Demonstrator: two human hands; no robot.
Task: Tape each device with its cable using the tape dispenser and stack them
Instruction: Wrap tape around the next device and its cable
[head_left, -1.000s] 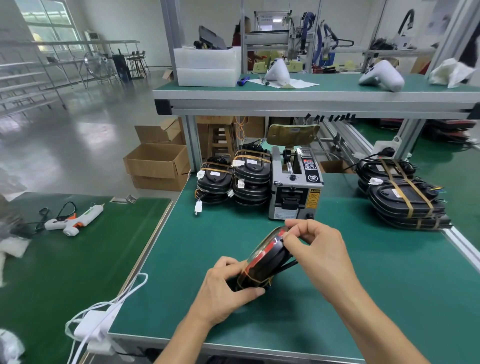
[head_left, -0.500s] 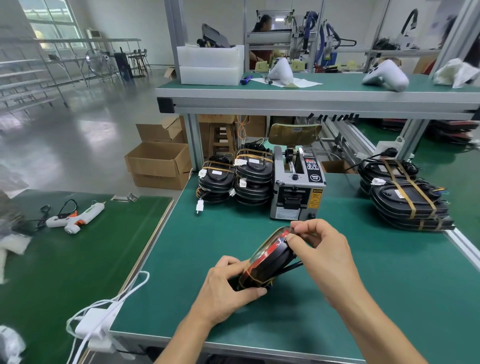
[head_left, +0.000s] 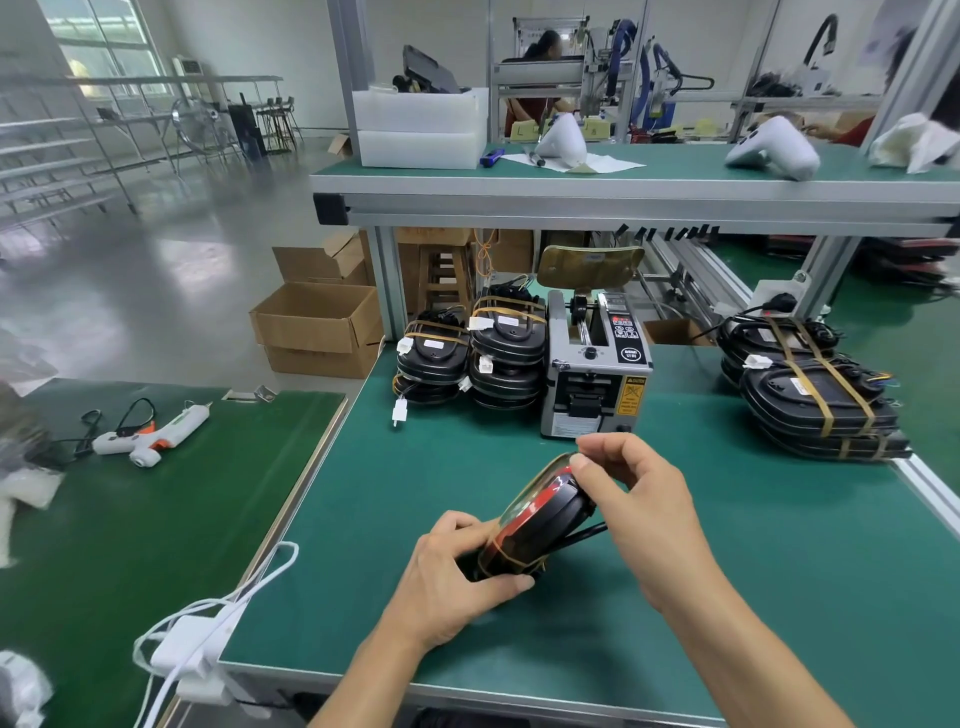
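Observation:
A black device (head_left: 540, 525) with a red band stands on edge on the green table, with amber tape around it and its black cable sticking out to the right. My left hand (head_left: 457, 577) grips its lower end. My right hand (head_left: 639, 499) pinches the tape at its top edge. The grey tape dispenser (head_left: 595, 374) stands just behind. Left of the dispenser stand stacks of taped devices (head_left: 472, 353). A further taped stack (head_left: 815, 395) lies at the right.
A white glue gun (head_left: 150, 431) lies on the left table. A white adapter with cable (head_left: 197, 644) hangs at the table's near left corner. Open cardboard boxes (head_left: 317, 327) sit on the floor. An upper shelf (head_left: 623, 182) carries white housings and foam blocks.
My right hand's fingers have slid a little along the device's top edge over the tape. The device and my left hand stay almost in place.

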